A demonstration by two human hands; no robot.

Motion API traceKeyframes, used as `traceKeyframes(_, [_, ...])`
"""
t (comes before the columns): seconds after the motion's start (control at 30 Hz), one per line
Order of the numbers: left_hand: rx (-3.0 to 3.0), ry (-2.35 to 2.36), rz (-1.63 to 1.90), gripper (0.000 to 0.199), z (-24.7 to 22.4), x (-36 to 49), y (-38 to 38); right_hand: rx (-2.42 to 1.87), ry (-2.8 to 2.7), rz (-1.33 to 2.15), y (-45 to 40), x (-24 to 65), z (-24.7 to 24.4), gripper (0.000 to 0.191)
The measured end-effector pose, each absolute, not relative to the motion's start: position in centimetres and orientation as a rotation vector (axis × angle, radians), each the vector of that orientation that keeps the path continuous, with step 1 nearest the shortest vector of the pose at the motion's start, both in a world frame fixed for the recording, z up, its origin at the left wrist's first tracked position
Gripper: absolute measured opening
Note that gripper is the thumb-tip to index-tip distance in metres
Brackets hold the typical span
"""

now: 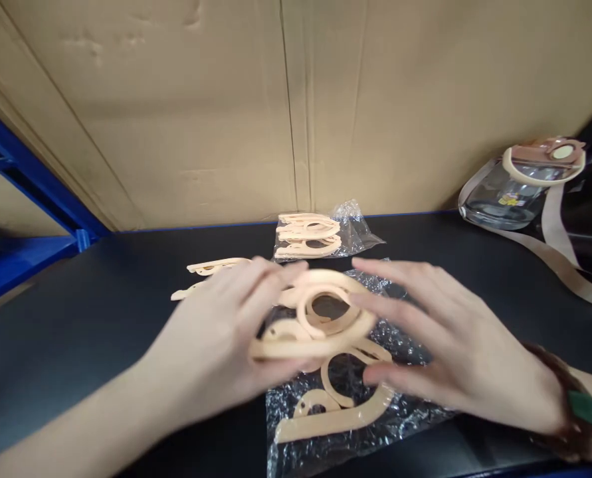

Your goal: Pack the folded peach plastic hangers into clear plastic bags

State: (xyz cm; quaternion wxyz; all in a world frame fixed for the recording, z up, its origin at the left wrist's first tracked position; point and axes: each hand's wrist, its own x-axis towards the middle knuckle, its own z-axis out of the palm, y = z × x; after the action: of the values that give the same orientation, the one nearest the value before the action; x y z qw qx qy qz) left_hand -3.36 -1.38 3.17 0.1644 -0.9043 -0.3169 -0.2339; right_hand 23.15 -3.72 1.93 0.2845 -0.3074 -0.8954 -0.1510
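My left hand (226, 325) is closed around one end of a beige folding hanger (340, 342), slightly blurred, with a round hook curled inside its curved frame. On the right, my right hand (440, 338) has its fingers spread. One fingertip overlaps the hanger's rounded end; I cannot tell whether it touches. Under both hands, another beige folding hanger (340, 418) lies on a crinkled clear plastic bag (296, 461). More beige pieces (216, 265) lie just beyond my left hand, partly hidden by it.
Near the back edge of the black table (66, 372), a clear bag (355, 229) holds several beige hangers (308, 249). A clear bottle (505, 199) with a brown lid and a long strap (549, 259) stands at the right. Behind is a cardboard wall (200, 113); a blue metal frame (31, 179) borders the left.
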Motion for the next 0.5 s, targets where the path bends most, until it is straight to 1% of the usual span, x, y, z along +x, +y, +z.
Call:
traceKeyframes(0.07, [-2.655, -0.817, -0.680, 0.065, 2.6, -2.1, -3.1, -0.750, -2.461, -0.372, -4.7, 22.5, 1.7, 0.045])
traceKeyframes(0.23, [-2.800, -0.806, -0.607, 0.076, 1.9, -1.3, -4.1, -0.727, -2.501, -0.261, -5.2, 22.0, 1.2, 0.035])
traceKeyframes(0.3, [-2.821, -0.891, -0.570, 0.081, 2.0, -2.0, -3.3, -0.798, -2.474, -0.274, -4.5, 22.7, 1.8, 0.040])
traceKeyframes(0.4, [-2.870, -1.141, -0.464, 0.080, 2.4, -3.6, -1.6, -1.042, -2.360, -0.378, -2.6, 25.4, 3.6, 0.054])
traceKeyframes(0.5, [-2.946, -1.355, -0.271, 0.082, 2.6, -5.0, -0.1, -1.273, -2.374, -0.397, -0.4, 29.2, 5.3, 0.057])
